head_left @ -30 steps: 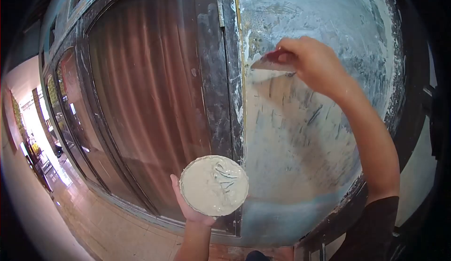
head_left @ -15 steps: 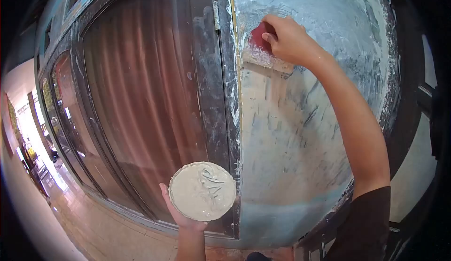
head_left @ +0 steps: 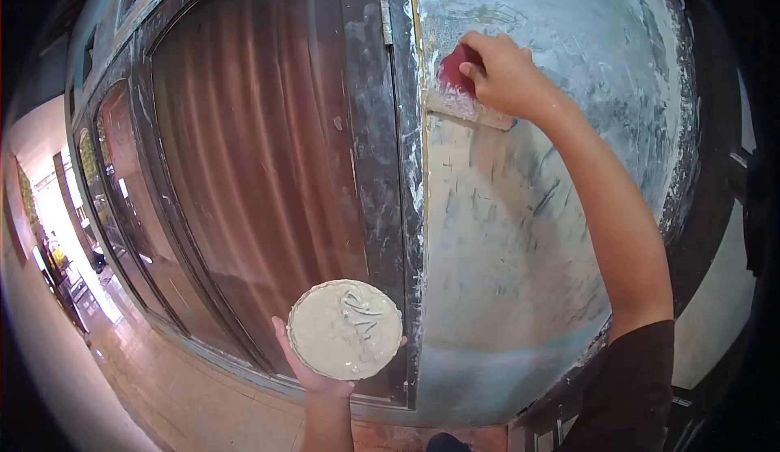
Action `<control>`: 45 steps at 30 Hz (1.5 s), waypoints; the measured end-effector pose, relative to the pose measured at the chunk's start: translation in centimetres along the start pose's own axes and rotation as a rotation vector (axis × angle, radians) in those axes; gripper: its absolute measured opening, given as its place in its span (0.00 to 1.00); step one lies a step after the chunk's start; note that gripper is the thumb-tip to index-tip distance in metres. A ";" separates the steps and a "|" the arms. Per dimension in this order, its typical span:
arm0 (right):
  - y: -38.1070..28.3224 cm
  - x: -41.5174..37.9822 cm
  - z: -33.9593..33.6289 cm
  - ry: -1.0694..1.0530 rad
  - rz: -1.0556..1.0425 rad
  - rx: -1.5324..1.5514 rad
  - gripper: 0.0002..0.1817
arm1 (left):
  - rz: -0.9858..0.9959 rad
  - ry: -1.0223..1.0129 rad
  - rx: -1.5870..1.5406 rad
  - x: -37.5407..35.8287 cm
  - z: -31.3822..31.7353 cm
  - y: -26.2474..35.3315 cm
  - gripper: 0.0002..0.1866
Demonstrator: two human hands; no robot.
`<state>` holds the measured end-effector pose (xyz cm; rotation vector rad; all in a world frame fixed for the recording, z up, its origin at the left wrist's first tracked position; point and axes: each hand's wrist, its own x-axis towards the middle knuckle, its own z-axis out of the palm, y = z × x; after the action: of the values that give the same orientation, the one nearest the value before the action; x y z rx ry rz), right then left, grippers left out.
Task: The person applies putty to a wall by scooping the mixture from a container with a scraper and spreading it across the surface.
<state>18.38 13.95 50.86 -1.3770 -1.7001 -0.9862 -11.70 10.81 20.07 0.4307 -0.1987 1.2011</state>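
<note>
My right hand (head_left: 512, 78) is closed around a red putty knife (head_left: 460, 74), its wide blade crusted with pale filler and laid against the wall. Below the blade, the wall (head_left: 487, 289) carries a beige coat with dark streaks; above it the surface is blue-grey and patchy. Low in the view, my left hand (head_left: 325, 385) supports a round container of putty (head_left: 345, 330) from underneath. Cream putty fills it, with grooves scraped into its top. Most of the left fingers are hidden beneath the container.
Left of the wall stands a dark door frame (head_left: 374, 143) with a hinge (head_left: 386, 19) and a glass pane backed by a reddish-brown curtain (head_left: 252, 143). A tiled floor (head_left: 179, 371) runs toward a bright opening at far left. Dark framing borders the right side.
The view has shifted slightly, so the door and wall sit a little farther right. The putty knife remains on nearly the same part of the wall, and both hands keep their hold.
</note>
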 end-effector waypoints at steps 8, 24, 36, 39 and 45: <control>1.6 1.6 -0.8 0.046 0.030 -0.014 0.11 | 0.025 0.031 0.062 0.2 -0.3 0.0 0.50; 0.8 0.0 -0.5 0.066 -0.035 0.019 0.09 | 0.024 0.018 0.108 0.1 -0.4 0.2 0.50; 1.5 1.6 -1.4 0.078 0.112 0.022 0.12 | 0.009 -0.018 -0.004 -0.4 0.4 0.1 0.50; 0.5 -0.3 -0.3 0.058 -0.017 0.001 0.11 | 0.035 -0.016 0.035 -0.7 0.3 0.3 0.51; -0.5 -0.5 1.1 -0.025 -0.067 -0.086 0.07 | 0.014 0.008 -0.046 -0.6 0.1 0.3 0.51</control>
<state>17.88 14.61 49.86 -1.4006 -1.7495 -1.0956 -12.23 10.35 20.03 0.3850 -0.2227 1.2092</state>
